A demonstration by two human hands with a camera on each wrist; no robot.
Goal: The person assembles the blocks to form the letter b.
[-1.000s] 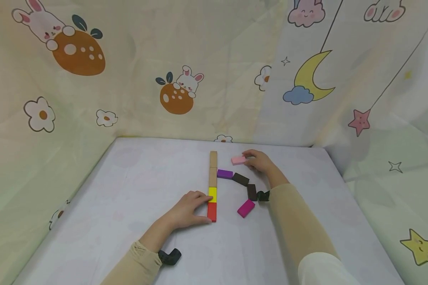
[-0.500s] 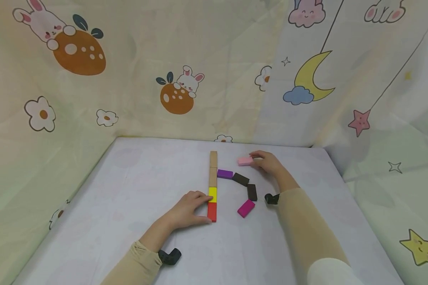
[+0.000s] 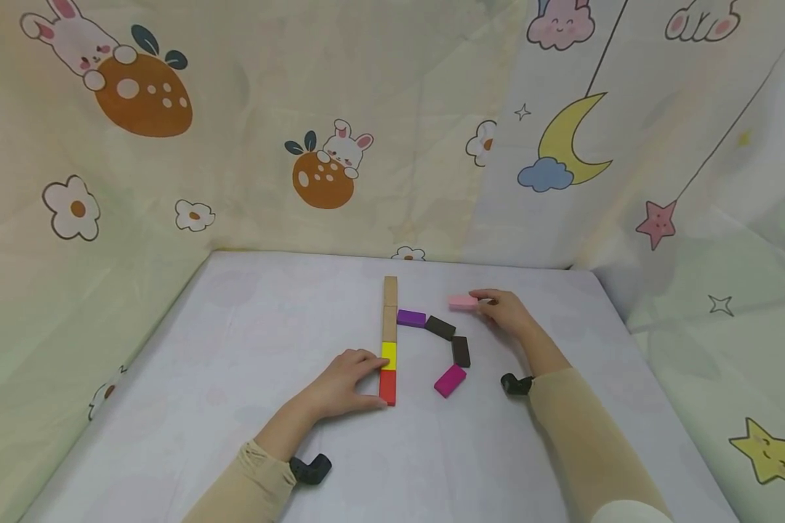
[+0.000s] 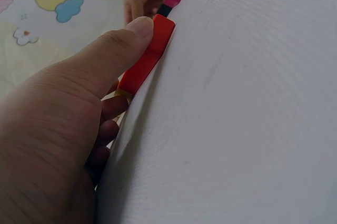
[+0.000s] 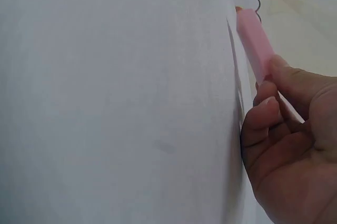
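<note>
A straight row of blocks runs up the middle of the table: two tan wooden blocks (image 3: 390, 309), a yellow block (image 3: 389, 354) and a red block (image 3: 387, 388). My left hand (image 3: 341, 385) rests along its left side, index fingertip on the yellow block, thumb at the red block's near end. Thumb and fingers of my right hand (image 3: 506, 312) pinch one end of a pink block (image 3: 461, 302) at the back right. Several blocks curve from the row: a purple block (image 3: 411, 318), two dark blocks (image 3: 440, 327) and a magenta block (image 3: 450, 380).
The white-covered table (image 3: 248, 327) meets a cartoon-printed fabric wall (image 3: 405, 145) behind and at both sides. Black wrist-worn devices (image 3: 310, 469) stick out beside both sleeves.
My right hand has moved right and slightly nearer, carrying the pink block away from the row. My left hand and the other blocks have stayed put.
</note>
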